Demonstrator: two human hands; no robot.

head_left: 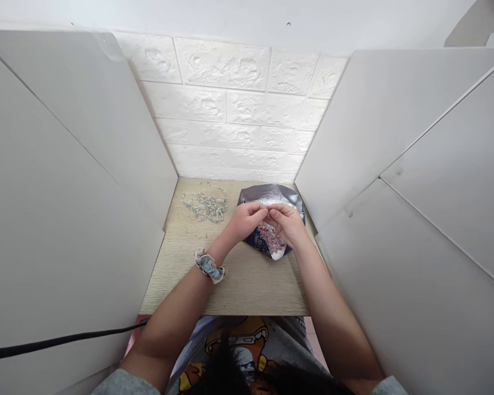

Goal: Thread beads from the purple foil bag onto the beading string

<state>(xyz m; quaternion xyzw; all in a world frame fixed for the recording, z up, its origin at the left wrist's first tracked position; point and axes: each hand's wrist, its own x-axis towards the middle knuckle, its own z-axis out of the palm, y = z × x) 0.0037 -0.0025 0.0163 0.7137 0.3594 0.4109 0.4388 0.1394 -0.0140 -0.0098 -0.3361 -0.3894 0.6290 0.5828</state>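
Note:
My left hand (250, 219) and my right hand (285, 224) meet fingertip to fingertip above an opened foil bag (265, 193). Both hands are closed in a pinch; whatever lies between the fingertips is too small to make out. Pink and red beads (271, 239) rest in the bag, partly hidden by my right hand. Left of the bag, a tangled string of pale green and white beads (208, 207) lies on the wooden tabletop (197, 244). A blue and white scrunchie (211, 267) circles my left wrist.
Grey panels (135, 164) (333, 164) enclose the tabletop on both sides, with a white brick-pattern wall (247, 109) behind it. A black cable (66, 340) runs in at the lower left, below the table's front edge.

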